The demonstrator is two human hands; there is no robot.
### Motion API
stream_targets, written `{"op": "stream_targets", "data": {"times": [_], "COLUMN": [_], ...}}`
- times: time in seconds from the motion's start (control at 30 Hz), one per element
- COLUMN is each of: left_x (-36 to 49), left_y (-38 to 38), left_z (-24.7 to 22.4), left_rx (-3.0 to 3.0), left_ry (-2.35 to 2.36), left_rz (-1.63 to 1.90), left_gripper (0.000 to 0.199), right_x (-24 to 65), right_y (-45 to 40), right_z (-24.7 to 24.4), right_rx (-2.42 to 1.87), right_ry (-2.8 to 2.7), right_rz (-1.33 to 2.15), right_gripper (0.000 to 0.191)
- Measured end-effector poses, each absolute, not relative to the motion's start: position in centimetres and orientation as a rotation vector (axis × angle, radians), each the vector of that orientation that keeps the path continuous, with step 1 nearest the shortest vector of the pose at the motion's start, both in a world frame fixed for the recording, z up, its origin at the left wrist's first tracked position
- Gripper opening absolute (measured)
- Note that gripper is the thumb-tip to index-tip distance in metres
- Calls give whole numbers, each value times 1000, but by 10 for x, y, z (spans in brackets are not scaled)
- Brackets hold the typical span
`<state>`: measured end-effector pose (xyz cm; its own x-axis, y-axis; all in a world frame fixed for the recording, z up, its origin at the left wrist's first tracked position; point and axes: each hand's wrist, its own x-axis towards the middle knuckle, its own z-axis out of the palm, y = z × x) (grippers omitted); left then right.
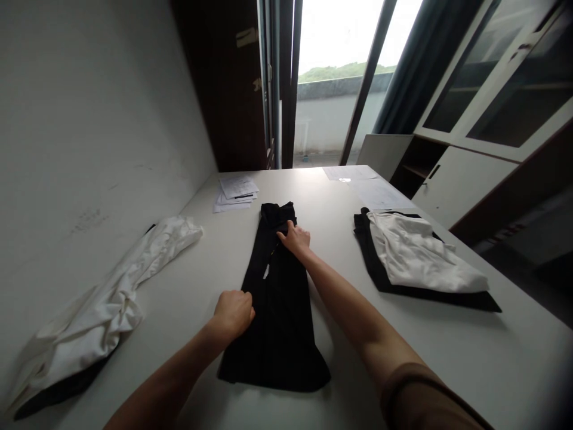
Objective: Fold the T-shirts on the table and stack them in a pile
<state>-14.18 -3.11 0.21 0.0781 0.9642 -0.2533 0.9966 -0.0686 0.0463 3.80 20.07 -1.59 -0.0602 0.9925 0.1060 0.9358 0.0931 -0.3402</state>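
Note:
A long black garment (286, 322) lies lengthwise in front of me, bunched at its far end and wider at the near end. A small white tag shows near its middle. My left hand (235, 312) is closed in a fist at the garment's left edge, with cloth at its fingertips. Farther up, my right hand (296, 240) rests on the black cloth just below the bunched end. Its thumb and index finger are spread apart; the other fingers are partly hidden.
White and black clothes (120, 304) lie along the wall at left. A folded white garment (421, 254) rests on black cloth (380, 278) at right. Papers (237, 190) and more sheets (380, 194) lie at the far end of the white table (335, 215). Cabinets (465, 185) stand beyond.

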Motion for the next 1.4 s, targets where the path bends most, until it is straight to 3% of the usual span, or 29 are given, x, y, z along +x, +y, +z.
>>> {"op": "stream_targets", "data": {"times": [0.23, 0.4, 0.5, 0.73, 0.9, 0.97, 1.17, 1.4], "left_x": [-133, -119, -112, -97, -83, -80, -81, -82], "left_y": [-25, -12, -6, -22, -41, -43, -41, -44], "left_z": [24, 31, 23, 14, 8, 3, -13, -17], "left_rx": [2220, 1922, 1631, 1971, 2225, 2310, 2412, 2384], "left_ry": [1790, 1647, 1458, 1528, 1620, 1597, 1434, 1465], "left_rz": [5, 365, 500, 225, 81, 35, 71, 157], "left_gripper": [23, 30, 32, 25, 39, 32, 6, 12], "right_x": [35, 25, 21, 13, 8, 6, 3, 7], "right_y": [252, 276, 286, 316, 336, 342, 359, 383], "right_z": [-28, -33, -31, -37, -41, -41, -29, -12], "right_rx": [-1841, -1824, -1844, -1813, -1850, -1836, -1773, -1503], "right_ry": [-2119, -2275, -2176, -2058, -2193, -2197, -2022, -1974], "right_rz": [239, 399, 382, 444, 463, 453, 450, 294], "right_gripper": [64, 26, 24, 65, 35, 30, 28, 26]}}
